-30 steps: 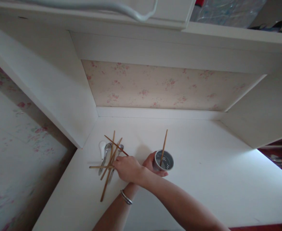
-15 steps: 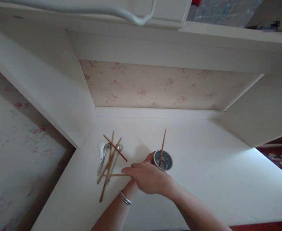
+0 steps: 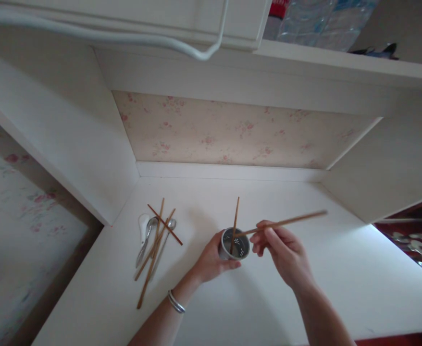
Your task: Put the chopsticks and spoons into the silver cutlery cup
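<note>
My left hand [image 3: 213, 257] is wrapped round a metal utensil holder [image 3: 234, 243] with small drain holes in its bottom. One chopstick [image 3: 236, 214] stands in the holder, leaning a little. Between the fingers of my right hand [image 3: 283, 250] is another chopstick [image 3: 286, 221], nearly level, its left end over the holder's mouth. Left of the holder, several wooden chopsticks [image 3: 152, 259] lie crossed on the white table, a darker red-brown chopstick [image 3: 173, 233] on top. Beside and partly under them are a white spoon [image 3: 143, 228], a metal spoon [image 3: 149, 230] and a long-handled metal spoon [image 3: 171, 224].
White panels [image 3: 88, 125] stand on both sides of the tabletop [image 3: 286, 298]. Floral wallpaper [image 3: 214, 129] covers the back. Overhead are a shelf edge [image 3: 322, 60] with plastic bottles [image 3: 315, 21] and a hanging white cable [image 3: 153, 43].
My right hand has moved from the pile, across my left, to the holder's right side, carrying a chopstick. My left hand keeps its grip on the holder. The view has shifted slightly.
</note>
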Motion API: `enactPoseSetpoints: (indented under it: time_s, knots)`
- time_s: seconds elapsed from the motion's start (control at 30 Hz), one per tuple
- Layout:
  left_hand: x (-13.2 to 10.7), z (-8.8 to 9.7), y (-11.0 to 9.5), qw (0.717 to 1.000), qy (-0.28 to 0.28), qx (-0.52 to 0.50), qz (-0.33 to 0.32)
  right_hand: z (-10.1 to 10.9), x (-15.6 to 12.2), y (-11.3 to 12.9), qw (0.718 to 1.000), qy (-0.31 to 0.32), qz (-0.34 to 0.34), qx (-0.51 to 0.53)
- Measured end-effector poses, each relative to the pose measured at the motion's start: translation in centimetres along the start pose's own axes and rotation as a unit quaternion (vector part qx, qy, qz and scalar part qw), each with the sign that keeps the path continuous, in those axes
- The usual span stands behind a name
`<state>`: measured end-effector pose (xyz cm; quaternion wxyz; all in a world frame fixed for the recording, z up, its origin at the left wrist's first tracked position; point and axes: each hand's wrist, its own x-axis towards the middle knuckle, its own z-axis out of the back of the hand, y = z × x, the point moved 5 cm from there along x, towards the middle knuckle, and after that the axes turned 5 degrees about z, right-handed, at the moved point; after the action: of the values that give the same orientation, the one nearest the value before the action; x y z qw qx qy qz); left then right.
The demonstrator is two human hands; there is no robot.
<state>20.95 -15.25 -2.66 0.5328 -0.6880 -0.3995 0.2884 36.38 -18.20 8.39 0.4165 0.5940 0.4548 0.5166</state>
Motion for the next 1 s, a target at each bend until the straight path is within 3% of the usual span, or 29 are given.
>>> enactPoseSetpoints:
  time_s: [0.1,0.17,0.37,0.63,1.0]
  knots:
    - [-0.1,0.2,0.4,0.999,-0.019,0.027,0.005,1.4,0.5,0.2,0.989,-0.088,0.027,-0.115]
    - [-0.1,0.2,0.7,0.999,-0.020,0.034,0.009,1.7,1.1,-0.2,0.974,-0.104,0.020,-0.199]
    - [0.1,0.2,1.2,0.999,-0.013,0.027,0.010,1.0,2.8,-3.4,0.932,-0.020,0.023,-0.362]
    - [0.4,0.3,1.2,0.999,0.031,-0.001,0.024,-0.8,2.7,-6.8,0.925,0.071,0.038,-0.371]
    - [0.3,0.3,0.8,0.998,0.034,0.000,0.051,-0.7,2.5,-5.8,0.927,0.085,0.040,-0.363]
